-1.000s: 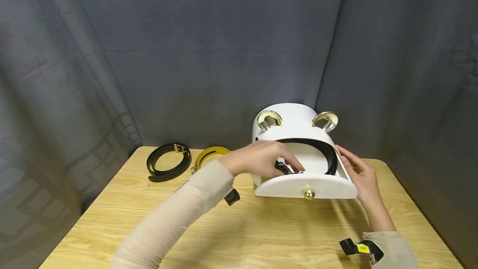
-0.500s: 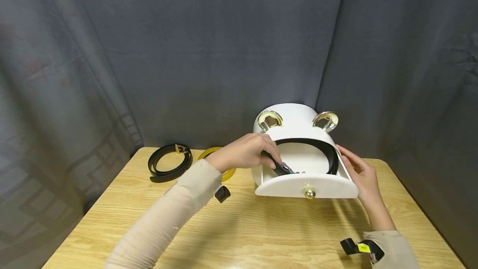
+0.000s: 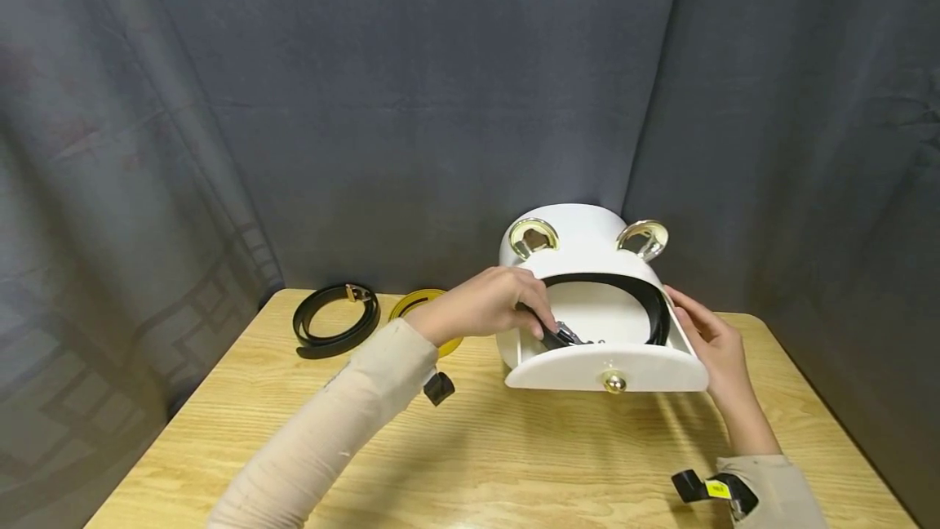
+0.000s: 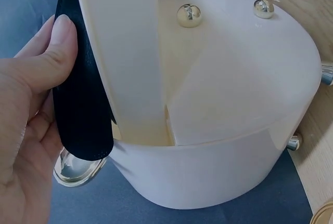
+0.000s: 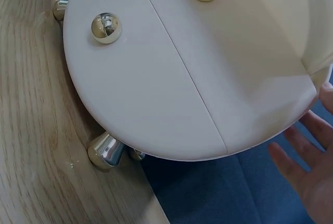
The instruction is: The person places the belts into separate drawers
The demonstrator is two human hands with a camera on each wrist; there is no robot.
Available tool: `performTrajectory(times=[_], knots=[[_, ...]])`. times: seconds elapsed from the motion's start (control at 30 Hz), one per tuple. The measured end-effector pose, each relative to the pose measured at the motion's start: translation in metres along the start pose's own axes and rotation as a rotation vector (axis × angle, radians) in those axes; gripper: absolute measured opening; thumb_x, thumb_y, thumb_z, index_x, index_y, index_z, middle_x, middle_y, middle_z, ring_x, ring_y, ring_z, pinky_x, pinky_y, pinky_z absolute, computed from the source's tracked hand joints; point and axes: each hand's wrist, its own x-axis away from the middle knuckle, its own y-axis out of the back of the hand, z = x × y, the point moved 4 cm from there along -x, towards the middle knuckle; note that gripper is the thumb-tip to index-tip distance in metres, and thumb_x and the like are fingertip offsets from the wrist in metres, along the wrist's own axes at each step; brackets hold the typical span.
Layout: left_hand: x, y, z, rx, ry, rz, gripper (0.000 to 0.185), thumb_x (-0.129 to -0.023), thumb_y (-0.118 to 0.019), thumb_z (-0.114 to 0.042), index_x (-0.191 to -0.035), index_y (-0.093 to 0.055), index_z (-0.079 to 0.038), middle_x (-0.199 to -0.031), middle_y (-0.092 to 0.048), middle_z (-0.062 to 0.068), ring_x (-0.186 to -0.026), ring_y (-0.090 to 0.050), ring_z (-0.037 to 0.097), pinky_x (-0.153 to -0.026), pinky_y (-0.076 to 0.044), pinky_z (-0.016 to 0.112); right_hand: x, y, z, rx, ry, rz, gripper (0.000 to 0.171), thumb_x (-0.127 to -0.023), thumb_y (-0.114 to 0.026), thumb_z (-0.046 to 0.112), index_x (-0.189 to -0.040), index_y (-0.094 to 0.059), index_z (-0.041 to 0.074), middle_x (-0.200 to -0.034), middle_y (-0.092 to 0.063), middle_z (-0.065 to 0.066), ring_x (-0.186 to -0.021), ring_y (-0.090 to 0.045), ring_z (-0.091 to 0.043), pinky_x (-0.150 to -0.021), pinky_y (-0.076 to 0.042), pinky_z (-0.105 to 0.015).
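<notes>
**Free room and obstacles around the open drawer**

Drawer (image 3: 605, 366): pulled out of the white box (image 3: 580, 247), open from above. A black belt (image 3: 631, 288) lines its back wall; the buckle (image 3: 561, 337) lies at its left end. The left hand (image 3: 485, 304) fills the left part of the opening; the middle is open. The right hand (image 3: 708, 341) lies along the drawer's right side, blocking approach there.

Table (image 3: 514, 464): bare wood in front of the drawer. At the back left lie a second black belt (image 3: 334, 321) and a yellow belt (image 3: 414, 304), close together.

Curtain (image 3: 367, 104): hangs right behind the box.
</notes>
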Motion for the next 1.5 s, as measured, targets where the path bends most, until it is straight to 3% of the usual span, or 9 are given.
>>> performTrajectory(times=[0.2, 0.37, 0.47, 0.57, 0.67, 0.9, 1.23, 1.5], knots=[[0.0, -0.001, -0.003, -0.025, -0.012, -0.008, 0.014, -0.081, -0.081, -0.017, -0.094, -0.08, -0.02, -0.092, -0.071, -0.013, -0.087, -0.056, 0.003, -0.078, -0.045, 0.017, -0.001, 0.0, 0.0, -0.005, 0.003, -0.001, 0.036, -0.101, -0.055, 0.008, -0.137, -0.059, 0.005, -0.115, -0.061, 0.032, -0.103, -0.057, 0.011, -0.077, -0.044, -0.007], [0.011, 0.004, 0.003, -0.149, 0.01, -0.066, 0.022, -0.078, -0.084, -0.024, -0.099, -0.08, -0.024, -0.1, -0.069, -0.014, -0.097, -0.056, 0.004, -0.09, -0.041, 0.02, -0.002, -0.003, -0.001, -0.024, 0.01, 0.008, 0.036, -0.101, -0.055, 0.008, -0.137, -0.059, 0.005, -0.115, -0.061, 0.031, -0.105, -0.056, 0.012, -0.079, -0.044, -0.007], [0.021, 0.008, 0.008, -0.211, 0.012, -0.112, 0.024, -0.078, -0.084, -0.017, -0.101, -0.079, -0.022, -0.103, -0.068, -0.011, -0.102, -0.057, 0.007, -0.096, -0.041, 0.022, -0.003, -0.006, -0.001, -0.032, 0.012, 0.019, 0.036, -0.102, -0.055, 0.008, -0.138, -0.058, 0.005, -0.117, -0.061, 0.031, -0.107, -0.056, 0.011, -0.08, -0.043, -0.007], [0.026, 0.011, 0.013, -0.239, 0.007, -0.147, 0.023, -0.083, -0.079, -0.002, -0.098, -0.079, -0.019, -0.102, -0.066, -0.009, -0.1, -0.056, 0.009, -0.092, -0.043, 0.02, -0.004, -0.008, -0.001, -0.019, 0.007, 0.023, 0.037, -0.102, -0.055, 0.01, -0.138, -0.058, 0.006, -0.117, -0.061, 0.031, -0.106, -0.055, 0.012, -0.08, -0.043, -0.007], [0.026, 0.012, 0.014, -0.241, -0.008, -0.18, 0.027, -0.085, -0.073, 0.007, -0.092, -0.08, -0.018, -0.095, -0.065, -0.008, -0.094, -0.057, 0.008, -0.086, -0.045, 0.016, -0.005, -0.008, -0.001, -0.007, 0.002, 0.024, 0.037, -0.102, -0.055, 0.011, -0.138, -0.058, 0.006, -0.116, -0.06, 0.032, -0.105, -0.055, 0.012, -0.078, -0.044, -0.007], [0.024, 0.015, 0.014, -0.21, -0.038, -0.22, 0.018, -0.082, -0.079, -0.003, -0.084, -0.081, -0.021, -0.083, -0.066, -0.012, -0.085, -0.059, 0.002, -0.079, -0.045, 0.012, -0.005, -0.009, -0.001, -0.029, 0.025, 0.022, 0.036, -0.102, -0.054, 0.008, -0.138, -0.058, 0.004, -0.117, -0.06, 0.031, -0.106, -0.055, 0.012, -0.08, -0.044, -0.006], [0.023, 0.015, 0.014, -0.191, -0.056, -0.246, 0.023, -0.084, -0.076, 0.003, -0.083, -0.08, -0.019, -0.086, -0.069, -0.011, -0.086, -0.06, 0.003, -0.081, -0.045, 0.011, -0.005, -0.008, 0.0, -0.018, 0.004, 0.004, 0.036, -0.101, -0.057, 0.01, -0.136, -0.061, 0.01, -0.117, -0.059, 0.033, -0.106, -0.055, 0.015, -0.079, -0.044, -0.005], [0.023, 0.012, 0.017, -0.154, -0.022, -0.242, 0.031, -0.084, -0.07, 0.011, -0.09, -0.08, -0.017, -0.092, -0.069, -0.009, -0.091, -0.062, 0.003, -0.083, -0.046, 0.011, -0.005, -0.008, 0.0, -0.048, 0.006, 0.009, 0.036, -0.101, -0.057, 0.009, -0.135, -0.063, 0.016, -0.12, -0.06, 0.031, -0.108, -0.054, 0.015, -0.082, -0.043, -0.005]])
